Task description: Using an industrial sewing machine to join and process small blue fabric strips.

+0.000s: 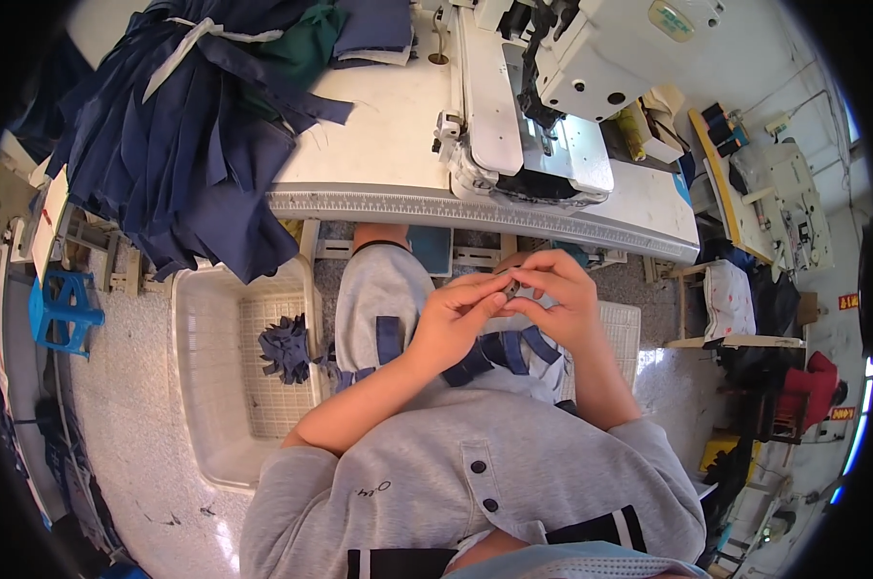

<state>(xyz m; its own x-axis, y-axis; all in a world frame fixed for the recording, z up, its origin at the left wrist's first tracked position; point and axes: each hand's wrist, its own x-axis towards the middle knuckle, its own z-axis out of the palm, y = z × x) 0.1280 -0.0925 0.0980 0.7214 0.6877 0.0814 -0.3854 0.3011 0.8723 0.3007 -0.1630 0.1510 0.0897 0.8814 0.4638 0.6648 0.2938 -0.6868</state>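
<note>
Above my lap, my left hand point(454, 314) and my right hand point(564, 299) meet, fingertips closed around a small dark metallic piece point(511, 289), partly hidden and too small to identify exactly. Several navy fabric strips point(513, 355) lie across my grey-clad legs below them. Beyond my hands is the white worktable's ruler-marked front edge point(388, 205), with a white industrial sewing machine point(605, 58) mounted on top.
A large bundle of navy fabric point(176, 154) hangs over the table's left part. A plastic crate point(205, 386) with navy scraps stands left of my legs, another crate point(620, 338) right. A blue stool point(65, 309) is far left. A person in red point(808, 386) sits far right.
</note>
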